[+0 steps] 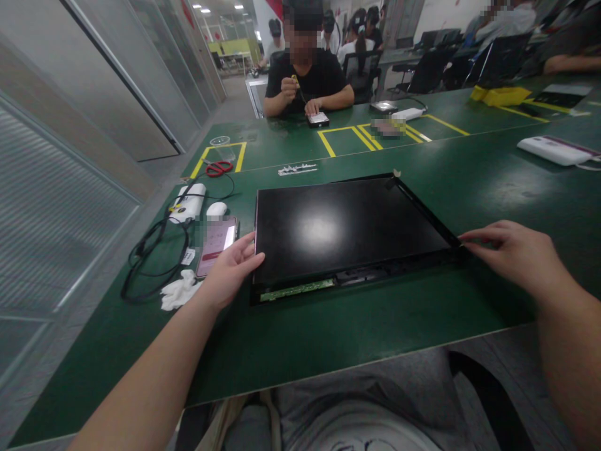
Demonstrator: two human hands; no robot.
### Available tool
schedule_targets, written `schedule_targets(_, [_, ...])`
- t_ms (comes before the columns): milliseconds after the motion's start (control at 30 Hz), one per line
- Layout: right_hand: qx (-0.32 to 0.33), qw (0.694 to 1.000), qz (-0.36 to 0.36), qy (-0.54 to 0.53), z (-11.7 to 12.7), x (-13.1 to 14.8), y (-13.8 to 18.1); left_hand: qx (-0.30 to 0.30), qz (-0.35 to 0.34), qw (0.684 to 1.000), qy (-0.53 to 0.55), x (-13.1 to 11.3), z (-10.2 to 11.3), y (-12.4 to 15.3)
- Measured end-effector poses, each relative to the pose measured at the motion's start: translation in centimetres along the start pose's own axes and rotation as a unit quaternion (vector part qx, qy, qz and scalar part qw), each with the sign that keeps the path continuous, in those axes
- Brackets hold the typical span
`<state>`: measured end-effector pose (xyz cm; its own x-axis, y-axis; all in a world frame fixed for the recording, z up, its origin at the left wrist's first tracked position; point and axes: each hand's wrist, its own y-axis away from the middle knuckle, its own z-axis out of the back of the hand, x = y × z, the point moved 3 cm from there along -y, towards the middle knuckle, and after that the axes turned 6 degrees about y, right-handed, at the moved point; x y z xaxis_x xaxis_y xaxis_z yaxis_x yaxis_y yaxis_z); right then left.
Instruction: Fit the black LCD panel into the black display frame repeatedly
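Observation:
A black display panel [342,228] lies flat on the green table [328,326], with a strip of green circuit board showing along its near edge. My left hand [230,269] rests against the panel's near left corner, fingers stretched out along the edge. My right hand [511,254] touches the near right corner with its fingertips, fingers extended and holding nothing.
Left of the panel lie a phone [216,243], a white mouse [216,208], a white power adapter [188,203] with black cable, white gloves [177,292] and red scissors [218,168]. A person in black [307,81] sits across the table working on a small device. A white box [556,150] lies far right.

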<state>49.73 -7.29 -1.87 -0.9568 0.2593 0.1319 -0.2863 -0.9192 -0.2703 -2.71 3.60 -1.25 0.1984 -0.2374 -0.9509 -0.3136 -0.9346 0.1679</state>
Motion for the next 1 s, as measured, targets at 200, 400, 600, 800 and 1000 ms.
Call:
schedule_targets(200, [0.0,0.999,-0.016,-0.028,-0.4,1.3,-0.6,-0.001,0.0,1.0,-0.004,0.0,0.1,0.0])
schedule_targets(400, [0.031,0.998,-0.002,-0.049,-0.6,2.0,-1.0,-0.006,0.003,1.0,0.001,0.1,0.1,0.0])
schedule_targets(600, [0.036,0.996,-0.046,-0.074,-0.3,2.2,-0.6,-0.006,-0.001,1.0,-0.002,0.0,0.0,0.1])
schedule_targets(800, [0.028,0.994,-0.05,-0.095,-0.4,2.1,-0.4,-0.004,0.001,1.0,-0.002,0.1,0.1,0.0])
schedule_targets(1000, [0.039,0.999,0.018,-0.025,-1.0,1.4,-0.6,-0.003,-0.002,1.0,-0.003,0.1,0.0,0.0])
